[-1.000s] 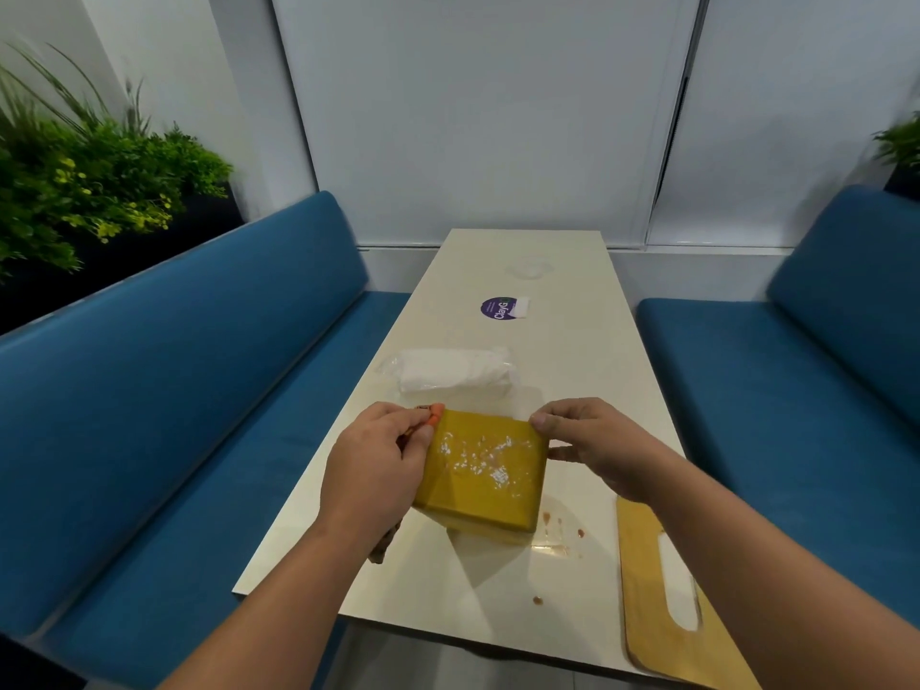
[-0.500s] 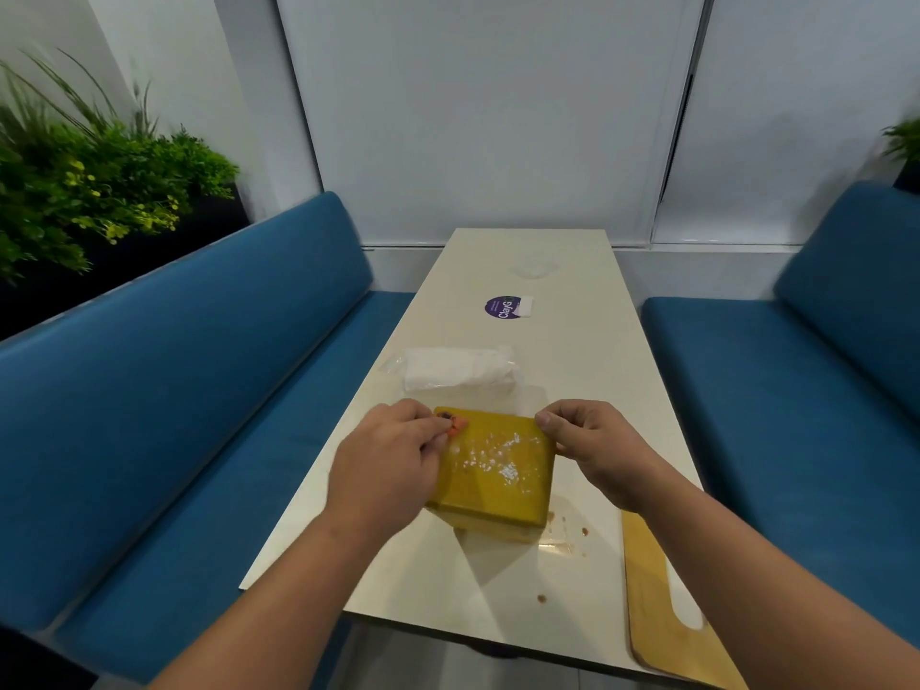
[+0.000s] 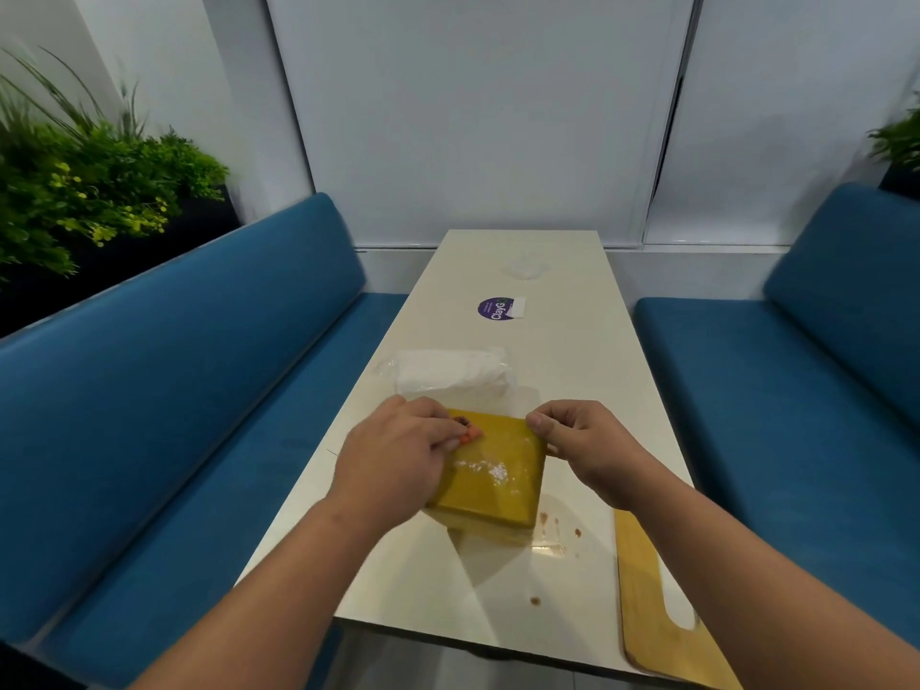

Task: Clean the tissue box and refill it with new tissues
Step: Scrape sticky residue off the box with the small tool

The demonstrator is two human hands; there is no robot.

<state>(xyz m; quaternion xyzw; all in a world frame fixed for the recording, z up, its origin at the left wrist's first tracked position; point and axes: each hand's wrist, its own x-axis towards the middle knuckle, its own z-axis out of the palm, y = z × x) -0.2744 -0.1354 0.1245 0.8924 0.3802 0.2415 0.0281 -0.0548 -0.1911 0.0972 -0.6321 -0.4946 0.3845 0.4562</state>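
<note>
A yellow wooden tissue box (image 3: 490,478) stands tilted on the cream table (image 3: 562,390), its broad face speckled with white crumbs. My left hand (image 3: 398,455) covers the box's left side and pinches a small orange item (image 3: 470,434) against the top edge. My right hand (image 3: 585,443) grips the box's upper right corner with curled fingers. Just behind the box lies a clear-wrapped pack of white tissues (image 3: 448,371).
A wooden lid with a slot (image 3: 657,615) lies at the table's near right edge. Brown spots (image 3: 547,520) and a wet patch mark the table by the box. A purple sticker (image 3: 498,308) sits farther back. Blue benches (image 3: 174,390) flank the table.
My left hand has slid the orange item rightward along the box's top edge. The white crumbs have thinned on the upper left. My right hand stays on its corner.
</note>
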